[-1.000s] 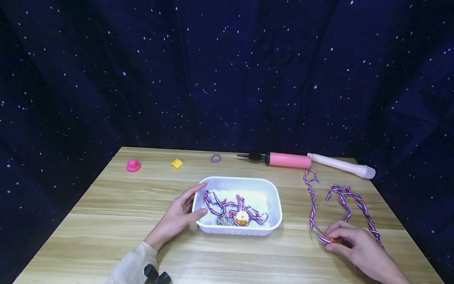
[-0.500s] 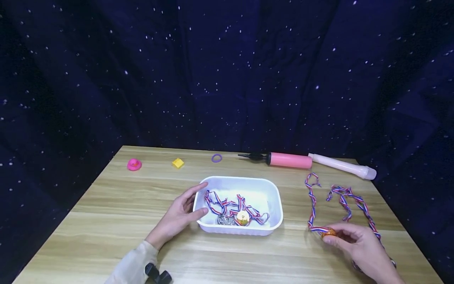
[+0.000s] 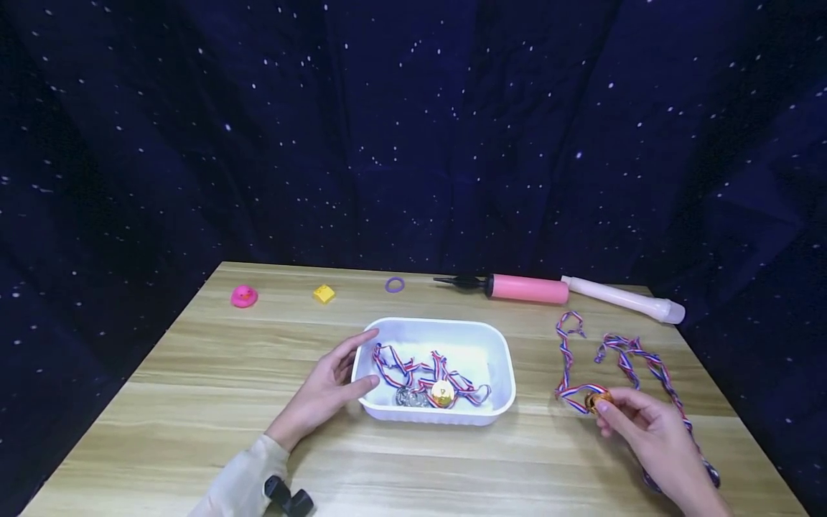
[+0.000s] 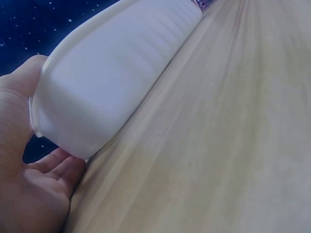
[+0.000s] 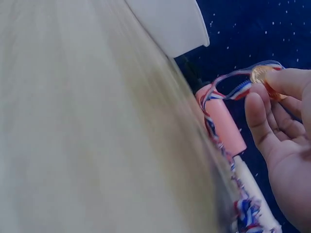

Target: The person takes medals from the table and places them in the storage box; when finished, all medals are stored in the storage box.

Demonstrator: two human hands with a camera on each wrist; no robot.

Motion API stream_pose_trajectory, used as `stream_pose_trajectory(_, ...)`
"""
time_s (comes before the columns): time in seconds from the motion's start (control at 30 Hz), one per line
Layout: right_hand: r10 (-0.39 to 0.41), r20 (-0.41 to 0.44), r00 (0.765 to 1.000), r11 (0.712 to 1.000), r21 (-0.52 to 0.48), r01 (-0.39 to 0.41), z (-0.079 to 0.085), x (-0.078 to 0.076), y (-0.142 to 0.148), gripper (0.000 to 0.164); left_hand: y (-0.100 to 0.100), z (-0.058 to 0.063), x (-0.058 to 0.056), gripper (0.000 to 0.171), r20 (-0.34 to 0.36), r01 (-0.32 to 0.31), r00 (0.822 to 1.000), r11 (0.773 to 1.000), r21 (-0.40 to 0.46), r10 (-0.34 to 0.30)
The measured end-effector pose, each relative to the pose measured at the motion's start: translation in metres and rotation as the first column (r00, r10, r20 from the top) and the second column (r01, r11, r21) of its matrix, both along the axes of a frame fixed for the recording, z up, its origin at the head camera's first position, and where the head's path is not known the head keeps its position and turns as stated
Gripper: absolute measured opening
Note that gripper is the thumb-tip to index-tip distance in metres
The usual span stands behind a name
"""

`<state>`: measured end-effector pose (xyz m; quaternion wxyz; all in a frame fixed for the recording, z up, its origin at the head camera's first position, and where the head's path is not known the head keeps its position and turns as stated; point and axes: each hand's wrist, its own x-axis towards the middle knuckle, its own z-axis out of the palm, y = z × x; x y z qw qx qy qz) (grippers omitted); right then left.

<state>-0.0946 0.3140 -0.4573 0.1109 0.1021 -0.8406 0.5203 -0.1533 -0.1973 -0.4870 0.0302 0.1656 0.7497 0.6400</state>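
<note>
My left hand (image 3: pixel 326 384) grips the left end of a white plastic tray (image 3: pixel 439 415), its thumb over the rim. In the left wrist view the fingers (image 4: pixel 58 167) curl by the tray's lower corner. Inside the tray lie a gold medal (image 3: pixel 442 393) and silver medals (image 3: pixel 411 397) with striped ribbons. To the right of the tray, my right hand (image 3: pixel 652 427) pinches a bronze-coloured medal (image 3: pixel 596 399) between thumb and fingers. Its red, white and blue ribbon (image 3: pixel 566 359) trails back along the table. The right wrist view shows the medal (image 5: pixel 262 75) raised above the tabletop.
Another striped ribbon (image 3: pixel 659 370) with a dark medal (image 3: pixel 713 474) lies beside my right hand. Along the back are a pink duck (image 3: pixel 243 296), a yellow block (image 3: pixel 324 294), a purple ring (image 3: pixel 395 285), a pink hand pump (image 3: pixel 526 289) and a white stick (image 3: pixel 620 297).
My right hand has lifted the bronze-coloured medal off the table and moved it slightly away from me, its ribbon end coming along. My left hand and the tray have stayed put.
</note>
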Motion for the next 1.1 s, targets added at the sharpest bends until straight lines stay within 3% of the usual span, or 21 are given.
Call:
stream_pose_trajectory(0.23,-0.042,-0.097,0.994,0.999,-0.004,0.042,0.03,-0.011,-0.005,0.005,0.0,0.001,-0.001,0.079,0.0,0.0,1.0,1.0,0.008,0.0)
stream_pose_trajectory(0.7,-0.121,-0.249,0.961,0.991,0.027,0.132,0.118,-0.042,-0.015,0.011,0.001,0.0,-0.001,0.077,0.005,0.009,1.0,1.0,0.023,-0.009)
stream_pose_trajectory(0.8,-0.107,-0.277,0.955,0.994,-0.021,0.105,0.135,-0.048,-0.018,0.013,0.001,0.0,-0.001,0.077,0.004,0.011,1.0,1.0,0.025,-0.011)
stream_pose_trajectory(0.9,-0.086,-0.297,0.951,0.99,-0.135,0.047,0.148,-0.052,-0.023,0.013,0.001,0.0,-0.001,0.077,0.004,0.012,1.0,1.0,0.023,-0.012)
stream_pose_trajectory(1.1,-0.091,-0.354,0.931,0.951,-0.308,-0.024,0.175,-0.061,-0.039,0.016,0.001,-0.001,-0.001,0.077,0.012,-0.003,1.0,1.0,0.014,0.003)
